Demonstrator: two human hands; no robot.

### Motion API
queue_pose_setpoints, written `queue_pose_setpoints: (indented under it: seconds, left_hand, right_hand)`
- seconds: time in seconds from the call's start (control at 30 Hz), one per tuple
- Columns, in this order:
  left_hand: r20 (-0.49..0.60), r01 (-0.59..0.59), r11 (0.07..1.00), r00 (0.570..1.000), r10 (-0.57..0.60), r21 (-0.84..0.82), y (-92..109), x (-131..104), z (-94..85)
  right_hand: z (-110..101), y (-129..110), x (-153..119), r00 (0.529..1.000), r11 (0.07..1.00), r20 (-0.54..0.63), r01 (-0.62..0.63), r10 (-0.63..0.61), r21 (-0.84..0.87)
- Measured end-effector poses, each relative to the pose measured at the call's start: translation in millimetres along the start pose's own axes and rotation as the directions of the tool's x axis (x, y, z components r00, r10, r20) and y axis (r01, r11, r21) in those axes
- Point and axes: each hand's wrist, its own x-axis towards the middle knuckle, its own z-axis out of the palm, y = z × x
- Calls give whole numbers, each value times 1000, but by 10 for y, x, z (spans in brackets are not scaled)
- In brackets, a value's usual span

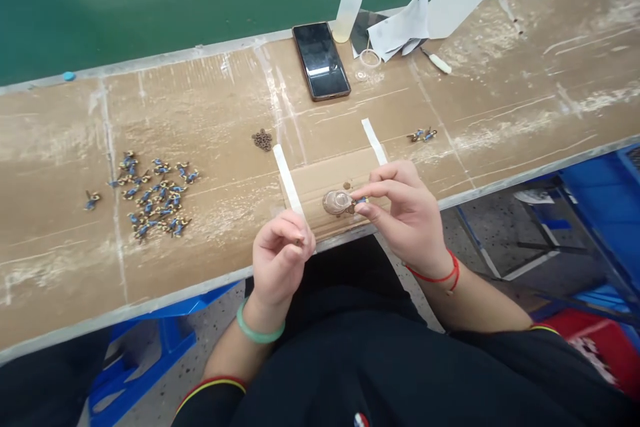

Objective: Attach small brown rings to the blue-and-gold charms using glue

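Observation:
My right hand (409, 217) has thumb and forefinger closed on a small blue-and-tan figurine (361, 201), partly covered by the fingers. Right beside it, at the fingertips, lies a brownish, glossy, clear oval piece (337, 201) on a cardboard sheet (327, 173); I cannot tell whether the two touch. My left hand (281, 250) is held at the table's front edge in a pinch, with a tiny brownish bit between thumb and finger, too small to name. Two white strips (288, 180) lie across the cardboard. A little pile of dark rings (263, 140) sits just beyond it.
Many blue-and-tan figurines (155, 197) are spread at the left, and a couple (423, 135) lie at the right. Farther back are a phone (321, 61), a squeeze bottle (349, 8), crumpled paper (400, 30) and a white-handled tool (440, 64). Blue stools (150, 353) stand below.

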Motion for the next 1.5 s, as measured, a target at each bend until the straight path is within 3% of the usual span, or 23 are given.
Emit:
queue_pose_setpoints:
  seconds: [0.1,0.23,0.37,0.63,0.87,1.5]
  left_hand:
    - [-9,88,989,996,-89,-122,-24,-47,-88]
    - [-67,210,933,969,-239,-291,-31,-83,-118]
    - [-82,261,905,949,-305,-335,10,-95,-93]
    - [-86,283,926,946,-313,-250,70,-87,-89]
    - [23,184,957,983,-184,-225,0,-94,-86]
    - [-35,155,967,986,-165,-201,-52,-99,-51]
  right_hand:
    - [-15,62,0,998,997,44,49,-46,-60]
    - [-26,98,-22,997,998,70,23,-19,-61]
    - [-21,70,-20,999,998,44,9,-6,-61]
    - [10,-20,22,999,998,11,31,-31,-60]
    - [-6,-19,29,996,989,52,80,-74,-127]
    - [25,-15,33,982,961,96,180,-163,-208]
